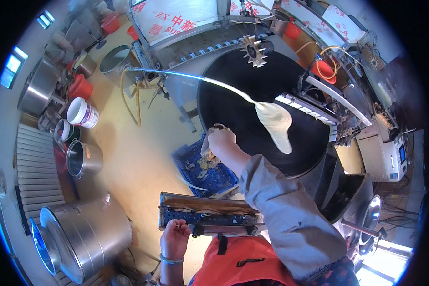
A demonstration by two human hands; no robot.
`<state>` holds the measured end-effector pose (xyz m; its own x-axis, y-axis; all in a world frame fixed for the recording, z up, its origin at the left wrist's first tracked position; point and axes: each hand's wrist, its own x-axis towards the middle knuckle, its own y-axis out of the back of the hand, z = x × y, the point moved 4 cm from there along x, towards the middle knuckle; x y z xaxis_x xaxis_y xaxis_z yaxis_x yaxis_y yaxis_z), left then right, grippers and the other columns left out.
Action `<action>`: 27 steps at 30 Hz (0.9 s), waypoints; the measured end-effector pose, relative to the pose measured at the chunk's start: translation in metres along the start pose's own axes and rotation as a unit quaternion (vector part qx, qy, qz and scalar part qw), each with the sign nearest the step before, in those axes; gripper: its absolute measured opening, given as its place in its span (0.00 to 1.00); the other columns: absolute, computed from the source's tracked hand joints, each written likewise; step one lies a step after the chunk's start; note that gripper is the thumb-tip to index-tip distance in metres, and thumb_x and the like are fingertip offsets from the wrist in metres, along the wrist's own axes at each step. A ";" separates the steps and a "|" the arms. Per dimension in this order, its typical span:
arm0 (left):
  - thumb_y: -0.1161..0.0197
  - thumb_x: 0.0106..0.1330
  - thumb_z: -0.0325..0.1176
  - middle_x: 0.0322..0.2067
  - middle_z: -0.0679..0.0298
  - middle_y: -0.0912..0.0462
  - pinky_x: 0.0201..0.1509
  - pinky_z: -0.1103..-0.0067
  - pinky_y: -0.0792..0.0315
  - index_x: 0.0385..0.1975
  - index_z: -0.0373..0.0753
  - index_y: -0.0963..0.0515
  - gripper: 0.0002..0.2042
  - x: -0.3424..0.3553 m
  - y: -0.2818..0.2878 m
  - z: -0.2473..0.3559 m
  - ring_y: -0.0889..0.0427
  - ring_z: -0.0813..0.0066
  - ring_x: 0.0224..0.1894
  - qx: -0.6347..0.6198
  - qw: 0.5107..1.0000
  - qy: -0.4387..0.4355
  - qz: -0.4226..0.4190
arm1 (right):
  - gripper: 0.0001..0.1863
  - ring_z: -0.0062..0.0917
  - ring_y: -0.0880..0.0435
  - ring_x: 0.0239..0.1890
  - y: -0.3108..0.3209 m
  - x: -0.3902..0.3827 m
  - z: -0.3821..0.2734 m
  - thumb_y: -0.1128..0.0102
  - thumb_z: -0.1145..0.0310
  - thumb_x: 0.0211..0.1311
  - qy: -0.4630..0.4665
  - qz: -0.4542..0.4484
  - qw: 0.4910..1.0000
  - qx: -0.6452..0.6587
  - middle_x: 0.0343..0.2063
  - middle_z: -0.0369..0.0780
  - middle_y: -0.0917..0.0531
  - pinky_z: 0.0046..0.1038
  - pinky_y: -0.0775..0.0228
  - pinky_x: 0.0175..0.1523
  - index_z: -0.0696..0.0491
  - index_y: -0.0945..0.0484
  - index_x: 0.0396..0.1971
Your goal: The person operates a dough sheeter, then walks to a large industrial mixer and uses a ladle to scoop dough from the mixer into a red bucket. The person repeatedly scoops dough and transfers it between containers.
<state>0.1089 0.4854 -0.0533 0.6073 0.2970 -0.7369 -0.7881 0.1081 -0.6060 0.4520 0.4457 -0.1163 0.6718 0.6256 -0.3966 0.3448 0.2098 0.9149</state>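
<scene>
My right hand (222, 143) reaches forward over a blue plastic crate (178, 157), beside the left edge of a large round black griddle (233, 105). Its fingers are closed around something brownish and crumpled that I cannot make out. Pale flaky scraps (207, 163) lie in the crate below it. Pale batter (275, 125) stretches across the griddle in a tongue shape, at the end of a long thin pipe (176, 73). My left hand (175, 238), a bracelet at the wrist, is curled beside the left end of a long metal trough (167, 198), with nothing visible in it.
A toothed wheel (254, 50) and a white-segmented bar (306, 108) sit over the griddle. A large steel drum (93, 233) stands at lower left, with a steel pot (89, 159) and a white bucket (82, 113) behind. A white control box (383, 150) is at right.
</scene>
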 end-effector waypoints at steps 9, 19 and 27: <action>0.47 0.64 0.32 0.32 0.60 0.21 0.40 0.78 0.28 0.30 0.37 0.25 0.07 -0.012 0.032 0.004 0.24 0.71 0.33 -0.013 0.999 -0.022 -0.024 | 0.11 0.30 0.17 0.32 0.012 0.031 -0.016 0.44 0.68 0.51 -0.035 0.082 0.995 0.050 0.30 0.38 0.17 0.36 0.24 0.32 0.51 0.19 0.34; 0.47 0.64 0.32 0.33 0.58 0.20 0.41 0.78 0.27 0.32 0.36 0.24 0.08 -0.045 -0.006 -0.020 0.23 0.71 0.33 0.065 0.991 -0.014 -0.119 | 0.15 0.36 0.19 0.28 0.028 -0.242 0.004 0.43 0.68 0.56 0.135 0.310 0.818 0.466 0.29 0.44 0.19 0.33 0.29 0.34 0.45 0.23 0.44; 0.47 0.64 0.30 0.32 0.60 0.22 0.39 0.79 0.28 0.31 0.36 0.25 0.06 -0.074 -0.045 -0.109 0.25 0.73 0.33 0.163 0.973 0.016 -0.163 | 0.26 0.30 0.18 0.37 -0.023 -0.572 0.121 0.38 0.77 0.45 -0.165 0.254 0.822 0.482 0.36 0.45 0.18 0.26 0.26 0.43 0.49 0.25 0.49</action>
<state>0.1106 0.3554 -0.0038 0.8285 0.1669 -0.5346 -0.5405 0.4879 -0.6854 0.1388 -0.0077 0.0809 0.9760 0.1777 -0.1259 0.2178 -0.8083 0.5471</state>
